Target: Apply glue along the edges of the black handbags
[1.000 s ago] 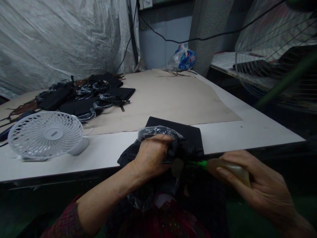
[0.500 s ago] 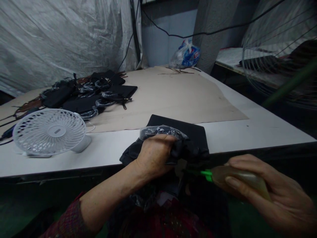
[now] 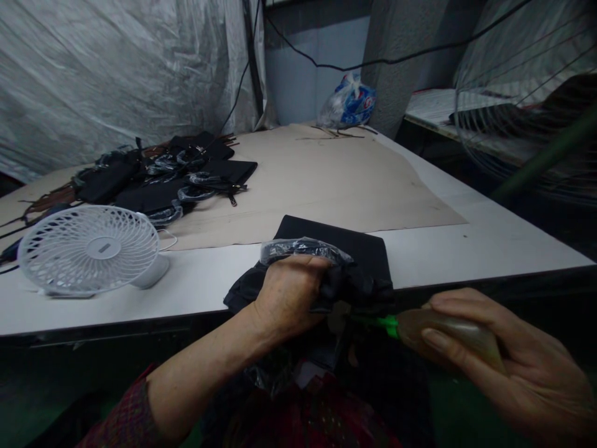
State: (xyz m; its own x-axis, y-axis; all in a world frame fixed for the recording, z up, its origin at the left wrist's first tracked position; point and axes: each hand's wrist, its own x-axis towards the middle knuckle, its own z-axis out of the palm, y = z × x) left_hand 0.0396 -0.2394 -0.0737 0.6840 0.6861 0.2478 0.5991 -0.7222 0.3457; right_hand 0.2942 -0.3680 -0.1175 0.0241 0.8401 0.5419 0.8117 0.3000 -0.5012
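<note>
My left hand (image 3: 286, 297) is closed on a bunched black fabric piece (image 3: 345, 283) at the near edge of the white table (image 3: 466, 249). A strap in clear plastic wrap (image 3: 301, 247) lies over its knuckles. Part of the black fabric lies flat on the table. My right hand (image 3: 504, 367) grips a small translucent squeeze bottle (image 3: 448, 336) with a green nozzle (image 3: 385, 325). The nozzle points left, with its tip at the dark fabric just below my left hand.
A small white desk fan (image 3: 88, 249) stands at the left on the table. Behind it lies a pile of black pouches and wrapped straps (image 3: 163, 177). A tan sheet (image 3: 326, 180) covers the table's middle. A knotted plastic bag (image 3: 347, 106) sits at the back. A large fan grille (image 3: 527, 106) is at right.
The view has shifted slightly. My right hand with the bottle has drifted a little to the right and back. My left hand keeps its grip on the fabric.
</note>
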